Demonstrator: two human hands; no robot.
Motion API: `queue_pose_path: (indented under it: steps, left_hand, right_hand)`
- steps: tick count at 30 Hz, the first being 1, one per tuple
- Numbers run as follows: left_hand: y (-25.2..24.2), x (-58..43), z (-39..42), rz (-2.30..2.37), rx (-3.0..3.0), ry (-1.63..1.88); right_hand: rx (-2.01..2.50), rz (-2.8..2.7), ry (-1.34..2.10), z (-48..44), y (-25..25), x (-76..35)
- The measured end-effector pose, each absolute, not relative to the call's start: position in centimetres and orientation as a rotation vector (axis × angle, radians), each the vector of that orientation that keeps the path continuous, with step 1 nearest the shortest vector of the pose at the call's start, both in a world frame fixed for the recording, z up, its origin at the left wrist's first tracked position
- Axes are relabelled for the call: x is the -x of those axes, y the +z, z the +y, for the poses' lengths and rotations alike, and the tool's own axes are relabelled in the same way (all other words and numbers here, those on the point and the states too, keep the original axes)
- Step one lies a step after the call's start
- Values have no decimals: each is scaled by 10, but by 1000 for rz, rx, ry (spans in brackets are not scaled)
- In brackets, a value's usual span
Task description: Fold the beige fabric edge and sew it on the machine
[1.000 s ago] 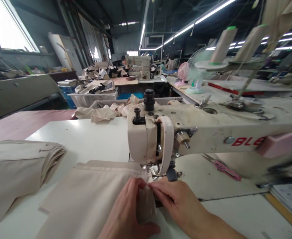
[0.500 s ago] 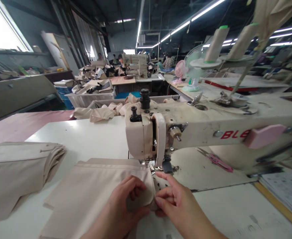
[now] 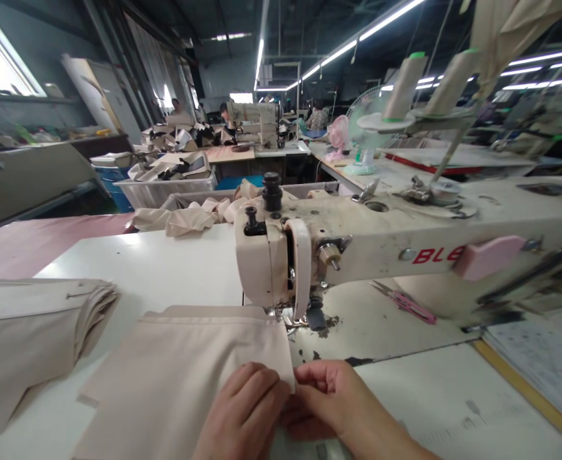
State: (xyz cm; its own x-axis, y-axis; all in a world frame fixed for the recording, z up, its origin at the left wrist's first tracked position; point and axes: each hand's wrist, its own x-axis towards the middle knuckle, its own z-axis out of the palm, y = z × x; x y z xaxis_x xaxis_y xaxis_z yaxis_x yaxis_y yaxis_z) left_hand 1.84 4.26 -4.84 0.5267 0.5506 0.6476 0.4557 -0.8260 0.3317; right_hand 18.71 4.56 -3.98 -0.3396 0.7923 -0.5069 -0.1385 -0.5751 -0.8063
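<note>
I see the white counter (image 3: 175, 268) with the big sewing machine (image 3: 357, 249) on it. The tan cloth (image 3: 185, 370) lies flat in front of the needle — my left hand (image 3: 245, 412) and right hand (image 3: 331, 402) pinch its near corner, fingers closed on it.

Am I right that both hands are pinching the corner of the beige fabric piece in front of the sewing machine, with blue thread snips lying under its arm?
Nearly: in the head view the thread snips are pink, not blue.
</note>
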Motion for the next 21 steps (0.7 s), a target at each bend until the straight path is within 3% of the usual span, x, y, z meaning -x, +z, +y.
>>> queue_pose_path:
  steps: [21]
  left_hand:
    - [-51, -18, 44, 858, -2613, 1153]
  right_hand:
    - [1306, -918, 1846, 37, -53, -185]
